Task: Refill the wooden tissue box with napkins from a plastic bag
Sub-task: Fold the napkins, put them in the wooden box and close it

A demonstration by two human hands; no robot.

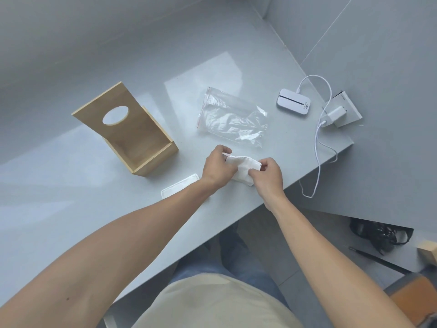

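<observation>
The wooden tissue box (132, 136) stands open and bare beside the flattened plastic bag (233, 116), while a napkin (243, 168) is pinched by left grip (218, 168) and right grip (267, 172) near the counter (71, 209) edge.

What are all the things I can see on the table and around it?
wooden tissue box: one, light wood, lid up, looks empty, left on table
plastic bag: one, clear, looks empty, middle of table
napkins in hands: small white wad, near table's front edge
napkin stack: one, white, flat on table, partly under left forearm
small device: one, white, right on table
charger: one, white, plugged into wall socket
cable: one, white, from device to charger, looping off the table edge
table: one, grey
dark bundle: one, black, on floor, right
left hand: pinching the napkins
right hand: pinching the napkins
</observation>
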